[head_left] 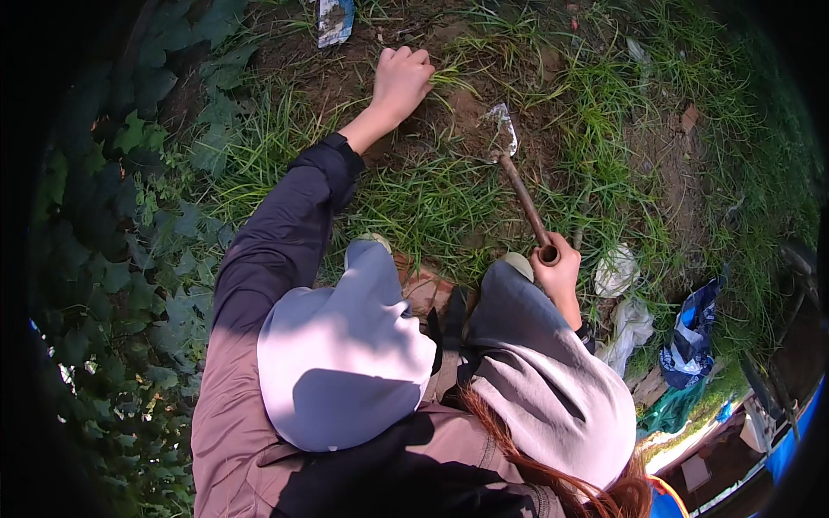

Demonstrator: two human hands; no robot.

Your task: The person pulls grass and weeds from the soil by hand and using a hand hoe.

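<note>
My right hand is wrapped round the rusty tubular handle of a small hand hoe. Its bright metal blade rests at a patch of bare brown soil among the grass. Farther forward and to the left, my left hand is low over the ground with its fingers curled in. Thin green grass blades spread out beside its knuckles. Whatever the curled fingers hold, if anything, is hidden beneath them.
My bent knees lie between the arms. Dark ivy-like leaves cover the left side. A torn wrapper lies ahead. At right are white crumpled plastic, a dark blue bag and green cloth.
</note>
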